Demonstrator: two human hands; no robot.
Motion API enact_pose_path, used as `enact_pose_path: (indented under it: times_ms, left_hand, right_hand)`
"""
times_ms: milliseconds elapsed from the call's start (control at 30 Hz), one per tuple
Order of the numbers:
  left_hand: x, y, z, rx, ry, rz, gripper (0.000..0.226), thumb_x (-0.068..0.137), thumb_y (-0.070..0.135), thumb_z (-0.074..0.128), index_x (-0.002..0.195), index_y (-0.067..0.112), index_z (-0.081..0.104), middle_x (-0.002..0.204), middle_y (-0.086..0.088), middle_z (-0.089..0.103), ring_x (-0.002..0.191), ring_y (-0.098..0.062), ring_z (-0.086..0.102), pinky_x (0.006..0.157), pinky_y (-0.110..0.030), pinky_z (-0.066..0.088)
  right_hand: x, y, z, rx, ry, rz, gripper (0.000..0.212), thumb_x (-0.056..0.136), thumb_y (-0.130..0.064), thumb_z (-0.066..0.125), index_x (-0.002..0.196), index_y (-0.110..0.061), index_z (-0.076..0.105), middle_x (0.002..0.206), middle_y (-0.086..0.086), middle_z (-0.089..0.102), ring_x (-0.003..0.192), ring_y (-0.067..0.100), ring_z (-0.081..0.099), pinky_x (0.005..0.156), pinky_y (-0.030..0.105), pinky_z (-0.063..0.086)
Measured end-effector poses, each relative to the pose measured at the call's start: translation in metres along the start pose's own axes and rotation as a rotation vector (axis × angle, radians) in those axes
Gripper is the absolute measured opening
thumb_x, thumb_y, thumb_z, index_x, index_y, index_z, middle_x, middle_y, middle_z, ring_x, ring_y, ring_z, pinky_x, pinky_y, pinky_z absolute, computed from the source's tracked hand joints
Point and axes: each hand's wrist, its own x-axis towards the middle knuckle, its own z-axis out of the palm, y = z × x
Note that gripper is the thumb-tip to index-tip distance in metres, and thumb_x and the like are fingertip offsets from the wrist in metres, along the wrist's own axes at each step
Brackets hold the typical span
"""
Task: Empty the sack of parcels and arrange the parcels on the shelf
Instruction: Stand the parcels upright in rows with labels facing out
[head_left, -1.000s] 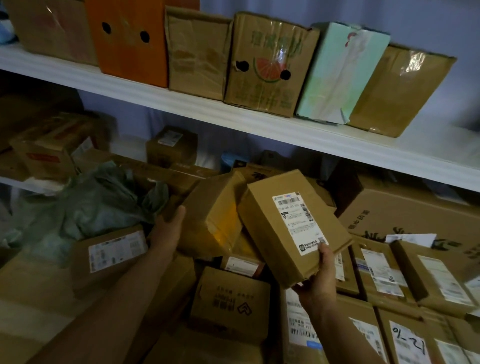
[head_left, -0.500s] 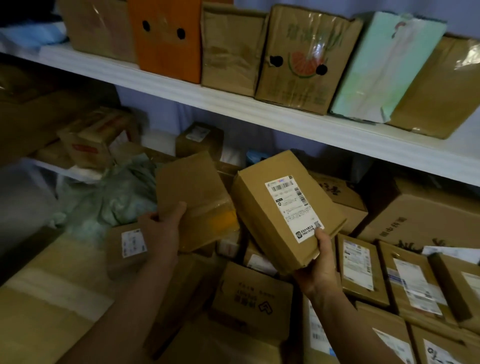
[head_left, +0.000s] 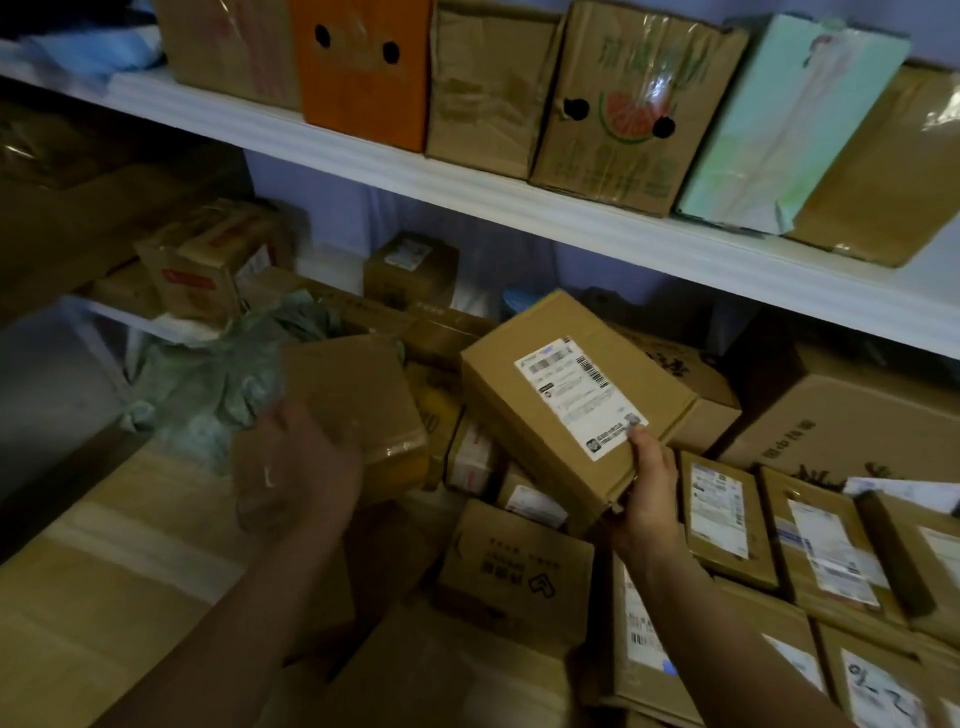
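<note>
My right hand (head_left: 649, 493) grips the lower corner of a brown parcel with a white shipping label (head_left: 566, 405), held tilted above the pile. A plain taped brown parcel (head_left: 363, 395) hangs to its left, with my left hand (head_left: 304, 462), blurred by motion, closed on its lower left edge. The crumpled green sack (head_left: 218, 384) lies behind and left of that parcel. Several labelled parcels (head_left: 722, 514) lie flat in rows on the lower shelf at the right.
A white shelf board (head_left: 519, 208) runs across above, carrying upright boxes: an orange one (head_left: 363, 78), a watermelon-print one (head_left: 634, 104) and a mint green one (head_left: 779, 119). Large cartons (head_left: 841, 421) stand at the back right. More boxes (head_left: 208, 260) sit at the left.
My left hand has lifted the plain parcel off the pile and up towards the left. The labelled parcel in my right hand has stayed roughly in place. The view has shifted left.
</note>
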Motion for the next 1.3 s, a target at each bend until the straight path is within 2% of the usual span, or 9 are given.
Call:
enact_pose_path:
  times_ms: [67, 167, 300, 467, 700, 833, 933, 1100, 1300]
  left_hand:
    - [-0.020, 0.028, 0.007, -0.031, -0.052, 0.174, 0.047, 0.088, 0.020, 0.061, 0.131, 0.011, 0.047, 0.136, -0.013, 0.042, 0.122, -0.028, 0.044, 0.097, -0.035, 0.036]
    - [-0.048, 0.048, 0.041, -0.044, -0.370, 0.316, 0.044, 0.089, 0.024, 0.060, 0.130, 0.019, 0.046, 0.130, -0.001, 0.045, 0.115, -0.016, 0.048, 0.090, -0.027, 0.042]
    - [-0.074, 0.049, 0.089, 0.115, -0.674, 0.287, 0.078, 0.079, 0.045, 0.067, 0.143, 0.022, 0.030, 0.143, -0.006, 0.033, 0.132, -0.026, 0.034, 0.104, -0.045, 0.041]
    - [-0.099, 0.070, 0.134, 0.378, -0.687, 0.310, 0.113, 0.060, 0.075, 0.064, 0.149, 0.033, 0.008, 0.156, -0.009, 0.002, 0.144, -0.036, 0.008, 0.114, -0.052, 0.018]
    - [-0.081, 0.096, 0.183, 0.771, -0.863, 0.549, 0.127, 0.060, 0.054, 0.079, 0.149, 0.035, -0.011, 0.154, -0.007, -0.033, 0.140, -0.040, -0.027, 0.114, -0.063, -0.002]
    - [-0.047, 0.095, 0.188, 0.858, -0.908, 0.803, 0.109, 0.069, 0.027, 0.077, 0.149, 0.034, 0.002, 0.160, -0.001, -0.002, 0.146, -0.033, -0.006, 0.117, -0.057, -0.001]
    - [-0.033, 0.097, 0.187, 0.647, -0.961, 0.717, 0.097, 0.066, 0.031, 0.077, 0.145, 0.035, 0.020, 0.144, -0.003, 0.028, 0.136, -0.032, 0.021, 0.111, -0.049, 0.024]
    - [-0.015, 0.110, 0.190, 0.058, -0.972, 0.285, 0.073, 0.073, 0.020, 0.074, 0.138, 0.032, 0.044, 0.137, -0.005, 0.029, 0.122, -0.032, 0.041, 0.102, -0.046, 0.041]
    - [-0.030, 0.112, 0.214, 0.080, -0.934, 0.370, 0.063, 0.080, 0.010, 0.069, 0.138, 0.022, 0.047, 0.148, -0.003, 0.030, 0.133, -0.027, 0.038, 0.102, -0.036, 0.039]
  right_hand:
    - [0.000, -0.007, -0.012, -0.025, 0.066, -0.043, 0.070, 0.084, -0.046, 0.062, 0.143, -0.033, 0.028, 0.121, 0.008, 0.062, 0.093, 0.022, 0.064, 0.065, 0.033, 0.049]
    - [-0.001, -0.012, -0.031, -0.046, 0.140, -0.087, 0.082, 0.082, -0.045, 0.065, 0.147, -0.036, 0.016, 0.121, 0.007, 0.060, 0.094, 0.023, 0.065, 0.065, 0.032, 0.050]
    - [0.001, -0.016, -0.060, -0.041, 0.229, -0.072, 0.085, 0.080, -0.049, 0.065, 0.148, -0.037, 0.015, 0.128, 0.008, 0.055, 0.102, 0.028, 0.062, 0.075, 0.039, 0.054]
    - [0.015, -0.016, -0.093, 0.008, 0.307, -0.056, 0.082, 0.081, -0.053, 0.062, 0.148, -0.031, 0.020, 0.132, 0.010, 0.053, 0.106, 0.029, 0.061, 0.091, 0.048, 0.051]
    - [0.035, -0.018, -0.117, 0.024, 0.258, 0.027, 0.063, 0.085, -0.055, 0.054, 0.140, -0.031, 0.035, 0.118, 0.006, 0.064, 0.099, 0.023, 0.063, 0.064, 0.034, 0.049]
    - [0.043, -0.012, -0.124, 0.005, 0.197, 0.051, 0.056, 0.084, -0.058, 0.050, 0.133, -0.030, 0.045, 0.115, 0.006, 0.067, 0.099, 0.024, 0.064, 0.067, 0.035, 0.049]
    - [0.044, -0.010, -0.128, 0.045, 0.154, 0.055, 0.047, 0.088, -0.056, 0.046, 0.128, -0.030, 0.050, 0.106, 0.005, 0.072, 0.095, 0.024, 0.067, 0.070, 0.035, 0.051]
    - [0.051, -0.017, -0.131, 0.171, 0.148, 0.080, 0.043, 0.091, -0.058, 0.038, 0.117, -0.030, 0.059, 0.101, 0.003, 0.072, 0.099, 0.024, 0.063, 0.081, 0.041, 0.053]
    - [0.059, -0.010, -0.135, 0.103, 0.207, 0.040, 0.068, 0.072, -0.072, 0.050, 0.129, -0.035, 0.051, 0.119, 0.003, 0.066, 0.109, 0.027, 0.061, 0.087, 0.049, 0.053]
